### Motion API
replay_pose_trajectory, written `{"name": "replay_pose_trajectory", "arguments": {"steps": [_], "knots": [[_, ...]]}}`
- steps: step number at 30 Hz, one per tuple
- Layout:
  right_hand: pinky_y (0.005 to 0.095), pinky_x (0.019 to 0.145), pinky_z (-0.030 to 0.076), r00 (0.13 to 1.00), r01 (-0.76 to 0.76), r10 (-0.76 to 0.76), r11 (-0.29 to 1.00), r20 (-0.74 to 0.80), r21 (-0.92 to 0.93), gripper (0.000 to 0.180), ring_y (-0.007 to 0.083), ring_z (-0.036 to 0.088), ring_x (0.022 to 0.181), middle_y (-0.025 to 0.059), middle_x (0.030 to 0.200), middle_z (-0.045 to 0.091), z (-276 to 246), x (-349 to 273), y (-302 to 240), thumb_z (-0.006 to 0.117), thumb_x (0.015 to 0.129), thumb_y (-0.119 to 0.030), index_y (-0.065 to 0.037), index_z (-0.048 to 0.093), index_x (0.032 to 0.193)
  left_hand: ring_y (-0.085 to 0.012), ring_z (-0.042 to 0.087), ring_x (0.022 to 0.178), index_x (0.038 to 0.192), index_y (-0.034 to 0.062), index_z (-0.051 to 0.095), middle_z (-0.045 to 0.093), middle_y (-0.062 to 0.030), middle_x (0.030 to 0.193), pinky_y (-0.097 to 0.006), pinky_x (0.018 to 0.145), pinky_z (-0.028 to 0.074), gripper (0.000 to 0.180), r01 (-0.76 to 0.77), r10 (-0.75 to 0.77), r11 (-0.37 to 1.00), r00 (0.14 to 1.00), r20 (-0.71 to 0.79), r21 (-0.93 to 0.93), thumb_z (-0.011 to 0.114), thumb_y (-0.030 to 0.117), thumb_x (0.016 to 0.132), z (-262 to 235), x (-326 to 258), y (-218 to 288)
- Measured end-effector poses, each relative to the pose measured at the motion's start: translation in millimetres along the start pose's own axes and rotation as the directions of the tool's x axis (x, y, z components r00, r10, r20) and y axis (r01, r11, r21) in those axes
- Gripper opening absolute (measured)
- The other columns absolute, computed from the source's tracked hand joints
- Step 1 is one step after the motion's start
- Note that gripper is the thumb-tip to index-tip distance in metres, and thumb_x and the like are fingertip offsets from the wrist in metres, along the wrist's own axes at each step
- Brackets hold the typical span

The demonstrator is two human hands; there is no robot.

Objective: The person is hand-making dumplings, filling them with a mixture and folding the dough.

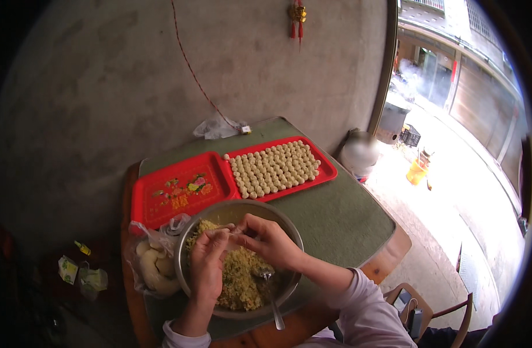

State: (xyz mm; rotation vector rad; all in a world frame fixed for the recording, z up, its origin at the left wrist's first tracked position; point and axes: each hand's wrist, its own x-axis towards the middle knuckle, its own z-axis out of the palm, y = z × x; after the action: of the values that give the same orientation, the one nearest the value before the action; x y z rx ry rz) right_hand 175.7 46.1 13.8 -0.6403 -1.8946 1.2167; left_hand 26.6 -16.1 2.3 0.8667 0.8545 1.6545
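Above the metal bowl (pixel 289 232) of filling, we are pinching a small dough wrapper (pixel 234 232) between left hand (pixel 207 268) and right hand (pixel 270 240), both closed on it.

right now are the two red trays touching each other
Touching: the head view shows the empty red tray and the tray of dough balls meeting edge to edge, no green table cover between them.
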Motion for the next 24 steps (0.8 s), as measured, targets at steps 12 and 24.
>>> {"name": "replay_pose_trajectory", "arguments": {"steps": [12,24], "knots": [[0.0197,0.069,0.045,0.862,-0.368,0.48,0.376,0.161,0.85,0.016,0.0074,0.055,0.075,-0.0035,0.081,0.059,-12.4,11.3,39.9,0.053,0.096,-0.026,-0.011,0.058,0.097,-0.0225,0.053,0.117,0.122,0.0005,0.05,0.055,-0.0135,0.126,-0.037,0.104,0.043,0.031,0.294,-0.309,0.887,0.951,0.016,-0.355,0.052,0.017,0.096,-16.1,8.9,-4.4],[0.0226,0.081,0.041,0.992,-0.122,0.1,0.868,0.072,0.482,0.016,0.0057,0.051,0.096,-0.0023,0.104,0.056,6.7,7.3,34.4,0.061,0.093,-0.018,-0.007,0.051,0.098,-0.0181,0.052,0.118,0.118,0.0037,0.054,0.055,-0.0089,0.127,-0.034,0.104,0.041,0.028,0.264,-0.262,0.911,0.964,0.049,-0.317,0.053,0.021,0.096,-9.1,3.3,-3.6]]}}
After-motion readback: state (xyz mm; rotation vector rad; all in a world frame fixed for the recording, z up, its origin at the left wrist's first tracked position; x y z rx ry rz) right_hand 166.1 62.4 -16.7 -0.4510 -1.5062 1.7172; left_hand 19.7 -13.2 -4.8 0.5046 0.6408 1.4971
